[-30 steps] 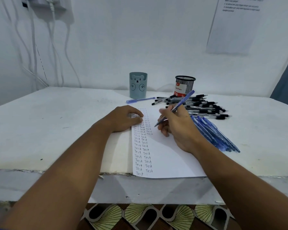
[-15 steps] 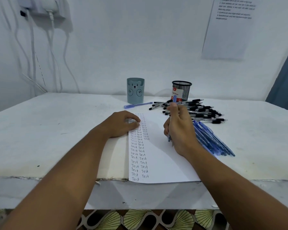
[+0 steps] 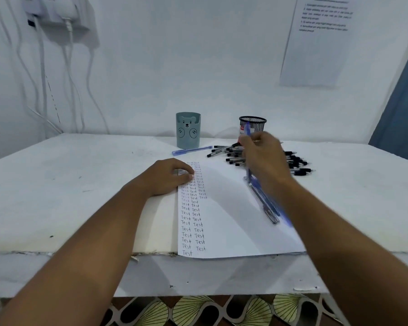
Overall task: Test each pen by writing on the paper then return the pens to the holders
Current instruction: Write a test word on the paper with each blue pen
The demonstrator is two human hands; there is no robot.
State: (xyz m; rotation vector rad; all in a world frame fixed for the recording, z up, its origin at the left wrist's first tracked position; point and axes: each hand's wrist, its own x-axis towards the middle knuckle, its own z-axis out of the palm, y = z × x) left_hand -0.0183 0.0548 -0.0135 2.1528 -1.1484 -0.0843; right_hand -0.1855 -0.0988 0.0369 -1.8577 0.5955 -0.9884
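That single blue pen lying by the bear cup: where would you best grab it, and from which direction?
Pinch the blue pen around the middle of its barrel, coming straight down from above. It lies flat on the table, with the bear cup close behind, so front and top are the open sides.

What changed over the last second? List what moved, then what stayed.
The right hand lifted off the paper and moved away toward the mesh holder, carrying the blue pen it was writing with, now pointing up. The left hand stayed pressing the paper's left edge. The bear holder, black pens and blue pens on the table did not move.
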